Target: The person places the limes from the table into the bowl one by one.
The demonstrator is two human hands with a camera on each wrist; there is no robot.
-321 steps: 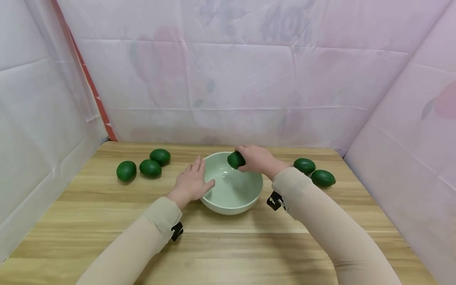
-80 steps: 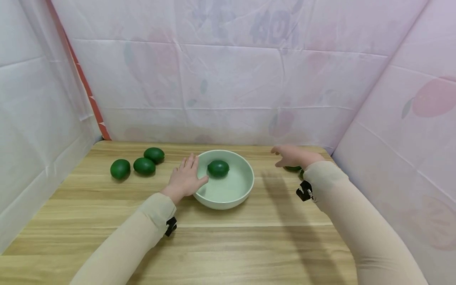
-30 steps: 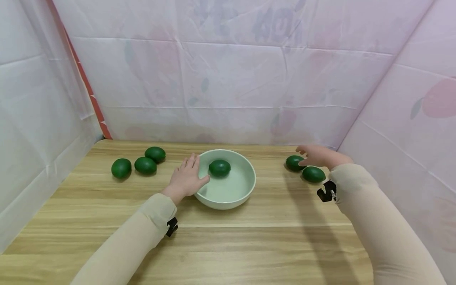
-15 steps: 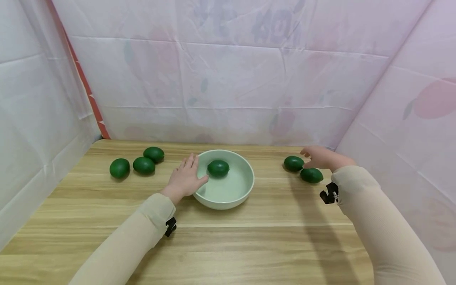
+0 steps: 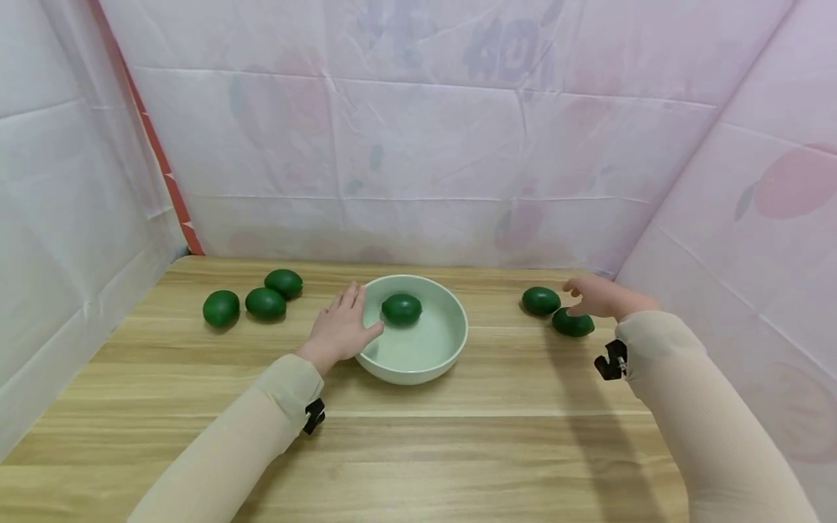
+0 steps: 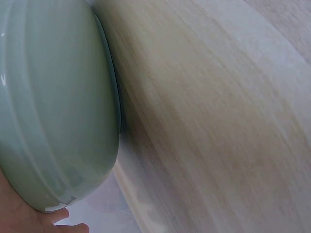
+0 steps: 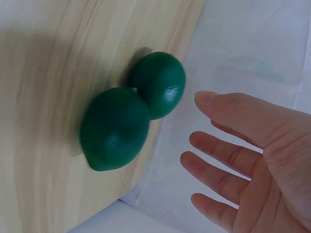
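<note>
A pale green bowl stands mid-table with one dark green oval fruit inside. My left hand rests flat against the bowl's left wall, fingers straight. Two more green fruits lie near the table's right edge, the farther fruit and the nearer fruit. My right hand hovers just right of them, nearest the nearer one. In the right wrist view the nearer fruit and the farther fruit touch each other. There my right hand is spread and holds nothing.
Three green fruits sit in a cluster at the table's back left. The wooden table is enclosed by pale fabric walls on the left, back and right; the right wall runs close beside the two fruits.
The fruit my right hand held over the bowl now lies in it. Over the last second that hand drifted right and down beside the nearer fruit. My left hand stayed put.
</note>
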